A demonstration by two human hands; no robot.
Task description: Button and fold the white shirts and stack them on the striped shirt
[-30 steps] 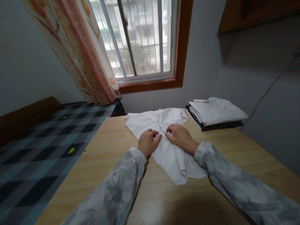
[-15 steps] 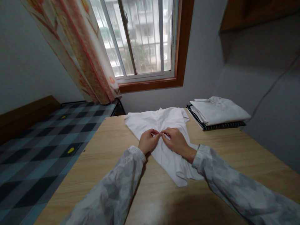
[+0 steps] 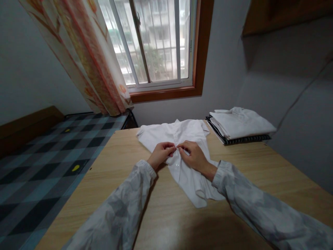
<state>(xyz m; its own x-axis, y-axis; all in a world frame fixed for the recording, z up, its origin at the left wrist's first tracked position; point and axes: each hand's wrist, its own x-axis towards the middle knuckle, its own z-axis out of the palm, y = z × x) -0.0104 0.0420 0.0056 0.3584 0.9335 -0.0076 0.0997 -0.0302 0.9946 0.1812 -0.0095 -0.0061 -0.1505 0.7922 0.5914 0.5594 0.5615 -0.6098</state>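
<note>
A white button-up shirt (image 3: pixel 179 137) lies spread on the wooden table (image 3: pixel 171 215), collar toward the window. My left hand (image 3: pixel 160 153) and my right hand (image 3: pixel 193 155) meet at the shirt's front opening, each pinching one edge of the placket between thumb and fingers. A small button shows just below the fingertips. Both arms wear grey patterned sleeves.
A stack of folded clothes (image 3: pixel 239 125), white on top with dark striped pieces beneath, sits at the table's far right. A bed with a checked cover (image 3: pixel 47 152) runs along the left. A flowered curtain (image 3: pixel 88 59) hangs beside the window (image 3: pixel 156 41).
My hands rose from lying flat on the shirt and closed on the two placket edges, drawing them together. The view shifted slightly.
</note>
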